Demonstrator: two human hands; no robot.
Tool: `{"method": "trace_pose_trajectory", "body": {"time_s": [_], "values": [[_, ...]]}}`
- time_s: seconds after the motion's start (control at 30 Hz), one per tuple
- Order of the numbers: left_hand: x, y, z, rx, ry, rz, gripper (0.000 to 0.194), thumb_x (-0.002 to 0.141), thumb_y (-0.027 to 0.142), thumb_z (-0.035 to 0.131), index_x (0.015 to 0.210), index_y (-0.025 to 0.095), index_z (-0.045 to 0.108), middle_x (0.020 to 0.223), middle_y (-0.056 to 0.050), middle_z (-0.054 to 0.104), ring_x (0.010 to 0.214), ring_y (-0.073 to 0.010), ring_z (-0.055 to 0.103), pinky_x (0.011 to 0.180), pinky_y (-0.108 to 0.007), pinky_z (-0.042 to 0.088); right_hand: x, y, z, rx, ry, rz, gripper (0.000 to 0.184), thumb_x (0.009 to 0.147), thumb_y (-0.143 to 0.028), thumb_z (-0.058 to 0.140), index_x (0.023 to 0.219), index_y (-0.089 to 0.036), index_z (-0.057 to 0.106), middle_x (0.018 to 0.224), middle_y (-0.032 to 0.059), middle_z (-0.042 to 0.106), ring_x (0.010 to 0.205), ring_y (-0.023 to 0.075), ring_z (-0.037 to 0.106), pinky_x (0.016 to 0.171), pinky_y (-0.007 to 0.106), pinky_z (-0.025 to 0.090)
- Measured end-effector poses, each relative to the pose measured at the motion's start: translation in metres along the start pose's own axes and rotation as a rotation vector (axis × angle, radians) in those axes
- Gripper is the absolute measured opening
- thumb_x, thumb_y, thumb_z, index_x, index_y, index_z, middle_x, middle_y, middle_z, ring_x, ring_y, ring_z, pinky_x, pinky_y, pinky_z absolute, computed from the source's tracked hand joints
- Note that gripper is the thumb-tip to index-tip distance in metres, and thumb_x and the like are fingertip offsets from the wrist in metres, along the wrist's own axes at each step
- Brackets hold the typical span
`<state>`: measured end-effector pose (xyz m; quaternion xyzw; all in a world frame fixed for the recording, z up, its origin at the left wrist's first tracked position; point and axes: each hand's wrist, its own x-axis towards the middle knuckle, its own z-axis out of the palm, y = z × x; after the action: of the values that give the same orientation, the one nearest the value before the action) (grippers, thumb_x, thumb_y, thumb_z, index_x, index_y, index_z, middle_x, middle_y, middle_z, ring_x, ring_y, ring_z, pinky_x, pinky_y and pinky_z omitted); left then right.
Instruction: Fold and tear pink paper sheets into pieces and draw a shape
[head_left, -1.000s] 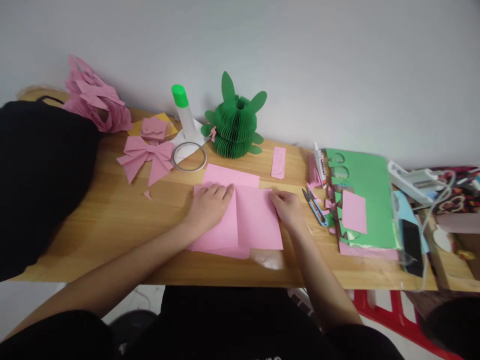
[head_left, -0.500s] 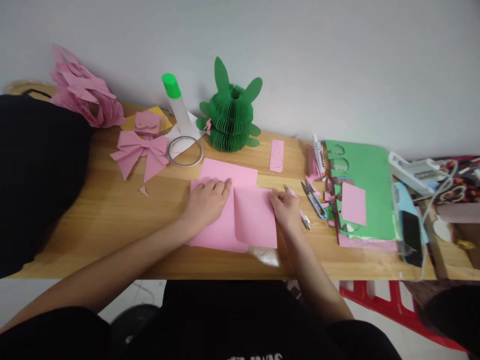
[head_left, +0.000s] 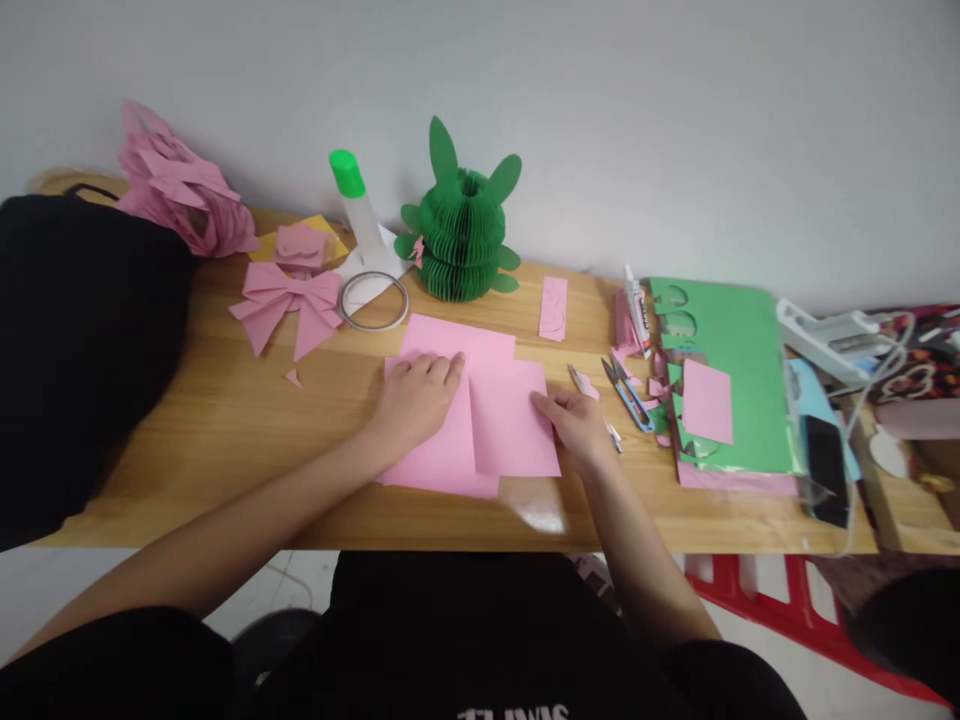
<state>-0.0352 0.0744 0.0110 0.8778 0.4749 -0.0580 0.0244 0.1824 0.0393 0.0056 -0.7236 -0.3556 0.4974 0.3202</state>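
Observation:
In front of me lies a sheet of pink paper (head_left: 514,425) with a fold or overlapping edge down its middle; its right part looks slightly raised. My left hand (head_left: 421,400) rests flat on the left part, fingers stretched out and holding nothing. At the right edge, my right hand (head_left: 574,420) pinches the paper between thumb and fingers. Another pink sheet (head_left: 457,338) shows under the far side. Just right of my right hand lies a pen-like craft knife (head_left: 581,382), partly hidden by it, and blue-handled thread snips (head_left: 630,395).
A green honeycomb paper figure (head_left: 461,240), a glue bottle (head_left: 364,215) with green cap and a tape roll (head_left: 373,300) stand behind. Pink paper bows (head_left: 289,300) lie left, near a black bag (head_left: 90,360). Green sheets (head_left: 739,370), paper scraps and a phone (head_left: 826,470) lie right.
My right hand has shifted slightly up and left along the paper's edge, and the right part's near edge has moved away from me. My left hand stays in place on the paper.

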Motion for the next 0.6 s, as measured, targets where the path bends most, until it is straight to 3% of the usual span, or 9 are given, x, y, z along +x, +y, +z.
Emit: {"method": "trace_pose_trajectory", "body": {"time_s": [0.37, 0.6], "values": [[-0.001, 0.0, 0.0, -0.042, 0.007, 0.004, 0.052, 0.093, 0.008, 0.024, 0.141, 0.005, 0.042, 0.104, -0.022, 0.064, 0.104, -0.0334, 0.055, 0.076, -0.046, 0.046, -0.006, 0.003, 0.003, 0.033, 0.035, 0.011, 0.035, 0.061, -0.048, 0.07, 0.047, -0.022, 0.05, 0.043, -0.0035, 0.04, 0.042, 0.0099, 0.028, 0.043, 0.028, 0.017], [-0.002, 0.0, -0.001, -0.029, 0.009, -0.012, 0.05, 0.093, 0.009, 0.028, 0.14, 0.009, 0.044, 0.103, -0.019, 0.064, 0.103, -0.0312, 0.055, 0.077, -0.043, 0.044, -0.004, 0.01, 0.0, 0.076, 0.009, -0.01, 0.036, 0.062, -0.051, 0.071, 0.051, -0.022, 0.053, 0.045, -0.0021, 0.046, 0.042, 0.011, 0.033, 0.043, 0.027, 0.021]]}}
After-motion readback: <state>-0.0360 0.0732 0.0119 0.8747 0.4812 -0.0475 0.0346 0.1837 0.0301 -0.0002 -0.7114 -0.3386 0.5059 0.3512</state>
